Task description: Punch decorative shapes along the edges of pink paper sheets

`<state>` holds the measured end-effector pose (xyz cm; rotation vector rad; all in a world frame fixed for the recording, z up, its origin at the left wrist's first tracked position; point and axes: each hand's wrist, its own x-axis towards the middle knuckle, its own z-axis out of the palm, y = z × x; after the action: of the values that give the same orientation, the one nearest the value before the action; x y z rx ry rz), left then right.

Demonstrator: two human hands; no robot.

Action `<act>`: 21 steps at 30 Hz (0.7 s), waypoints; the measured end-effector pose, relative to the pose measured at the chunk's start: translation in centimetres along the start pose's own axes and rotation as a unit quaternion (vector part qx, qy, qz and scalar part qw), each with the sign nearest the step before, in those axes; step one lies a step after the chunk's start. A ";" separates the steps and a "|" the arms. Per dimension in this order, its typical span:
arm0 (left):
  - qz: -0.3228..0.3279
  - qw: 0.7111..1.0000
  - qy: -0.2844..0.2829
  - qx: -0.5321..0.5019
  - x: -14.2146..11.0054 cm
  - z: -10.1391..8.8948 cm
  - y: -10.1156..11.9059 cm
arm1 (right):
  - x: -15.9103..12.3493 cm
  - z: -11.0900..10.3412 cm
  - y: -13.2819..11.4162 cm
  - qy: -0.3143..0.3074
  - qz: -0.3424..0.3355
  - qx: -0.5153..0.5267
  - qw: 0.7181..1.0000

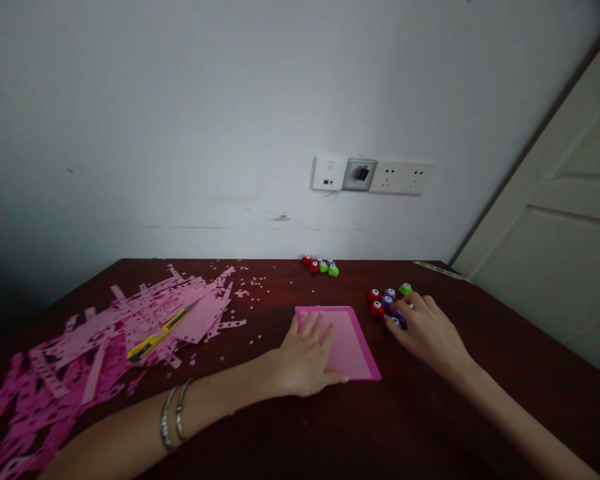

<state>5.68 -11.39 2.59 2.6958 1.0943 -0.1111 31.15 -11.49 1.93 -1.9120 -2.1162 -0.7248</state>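
Observation:
My left hand (pixel 305 353) lies flat with fingers spread on a stack of pink paper (pixel 349 340), lighter pink on top and a darker sheet showing along the edges. My right hand (pixel 427 330) is at a cluster of small craft punches to the right of the paper. Its thumb and forefinger close around a purple craft punch (pixel 396 321), partly hidden by the fingers. Beside it sit red punches (pixel 377 309), another purple punch (pixel 387 302) and a green punch (pixel 405 289). The fingertips farther back are hard to make out.
Cut pink strips and scraps (pixel 95 353) heap at the left, with a yellow utility knife (pixel 163 331) on top. Tiny punched bits scatter nearby. More punches (pixel 323 267) stand by the wall. A patterned strip (pixel 443 270) lies at the back right. Sockets (pixel 397 178) are on the wall.

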 end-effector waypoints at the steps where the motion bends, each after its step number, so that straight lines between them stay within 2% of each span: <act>1: -0.002 1.000 0.028 0.010 0.2 -0.3 -0.1 | 0.5 -0.5 -0.5 0.002 -0.002 0.019 1.000; 5: -0.023 0.987 0.152 0.046 1.8 -1.7 -2.0 | 2.8 -1.6 -2.6 -0.015 -0.004 0.111 0.994; 9: -0.041 0.977 0.208 0.001 5.2 -2.5 -6.7 | 5.9 -0.6 -4.5 -0.053 -0.007 0.206 0.977; 13: -0.031 0.970 0.225 -0.081 9.5 -2.8 -11.9 | 9.5 2.8 -5.9 -0.093 -0.007 0.299 0.950; 15: -0.026 0.969 0.207 -0.133 11.4 -3.0 -13.7 | 11.1 4.7 -6.5 -0.093 0.003 0.311 0.946; 17: -0.037 0.965 0.192 -0.174 13.0 -3.0 -14.8 | 12.4 6.5 -7.0 -0.097 0.015 0.319 0.943; 21: -0.035 0.965 0.179 -0.190 15.5 -2.6 -15.8 | 14.0 9.2 -7.6 -0.105 0.038 0.338 0.934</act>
<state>5.79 10.75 -0.22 2.3801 1.1652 0.5405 23.36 4.85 -1.29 -1.7013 -2.0120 0.2310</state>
